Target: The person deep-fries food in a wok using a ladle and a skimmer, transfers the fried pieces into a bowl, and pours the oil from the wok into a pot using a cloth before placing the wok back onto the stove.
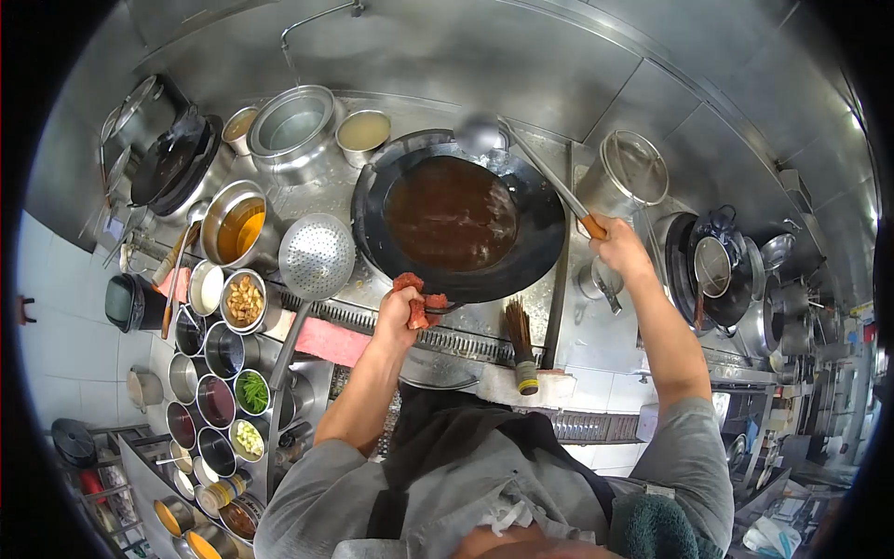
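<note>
A black wok [540,219] sits on the range in front of me, with dark brown liquid [452,214] in it. My left hand [399,315] is closed on a folded red cloth [410,282] at the wok's near edge, where the cloth covers part of the handle. In my right hand [618,248] is the wooden grip of a long ladle [545,170]. The ladle's bowl is over the far rim of the wok, blurred. A perforated strainer [318,256] lies to the left of the wok.
A bamboo brush [521,345] rests at the range's front edge. Metal pots [296,135] stand behind on the left, beside a pot of amber oil [237,228]. Several seasoning containers [216,401] fill the left side. A tall pot [633,168] and stacked woks [726,270] stand right.
</note>
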The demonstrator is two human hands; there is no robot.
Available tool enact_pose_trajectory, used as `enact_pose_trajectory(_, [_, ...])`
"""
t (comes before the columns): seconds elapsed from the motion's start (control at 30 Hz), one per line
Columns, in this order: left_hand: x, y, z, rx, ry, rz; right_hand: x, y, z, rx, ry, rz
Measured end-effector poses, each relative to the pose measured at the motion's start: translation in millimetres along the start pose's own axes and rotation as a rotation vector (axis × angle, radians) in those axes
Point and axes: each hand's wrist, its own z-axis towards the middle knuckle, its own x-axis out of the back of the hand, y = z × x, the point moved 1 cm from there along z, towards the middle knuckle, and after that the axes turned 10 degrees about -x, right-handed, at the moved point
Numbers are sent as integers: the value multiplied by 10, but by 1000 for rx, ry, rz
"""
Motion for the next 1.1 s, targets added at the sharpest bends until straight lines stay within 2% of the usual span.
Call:
enact_pose_trajectory(0.13, [-380,-27,-7,-2,-55,56,351,289,-90,22,93,-30])
enact_pose_trajectory(0.27, [-774,-69,44,-39,-134,101,793,564,-275,-81,136,-30])
enact_pose_trajectory(0.33, [-1001,-94,94,-22,-187,79,1015,766,-327,-12,197,-43])
enact_pose_trajectory(0.4, [-1244,-135,116,4,-209,63,1319,769,-521,-91,185,9])
enact_pose_trajectory(0.47, [-1535,-167,151,36,-260,46,1561,972,-557,-93,278,-107])
enact_pose_trajectory(0.53, [-1836,-209,187,26,-274,73,1810,1091,-695,-147,308,-75])
enact_pose_trajectory(0.6, [-2091,-319,249,116,-324,1,2005,1337,-725,-163,352,-80])
enact_pose_trajectory(0.63, [-2213,-360,281,84,-394,26,2134,1309,-841,-242,319,-52])
enact_pose_trajectory(0.67, [-2317,-432,279,97,-402,20,2203,1438,-871,-170,407,-64])
enact_pose_trajectory(0.77, [-2726,-595,386,217,-457,12,2464,1550,-1045,-270,431,-120])
enact_pose_trajectory(0.93, [-3242,-891,472,304,-612,-35,2848,1753,-1173,-374,498,-179])
enact_pose_trajectory(0.97, [-3330,-949,445,333,-580,-33,2918,1767,-1198,-482,456,-136])
enact_pose_trajectory(1.07, [-3553,-1121,521,362,-569,-63,3030,1938,-1192,-514,464,-162])
enact_pose_trajectory(1.1, [-3637,-1148,515,383,-575,-45,3045,2211,-1139,-396,499,-119])
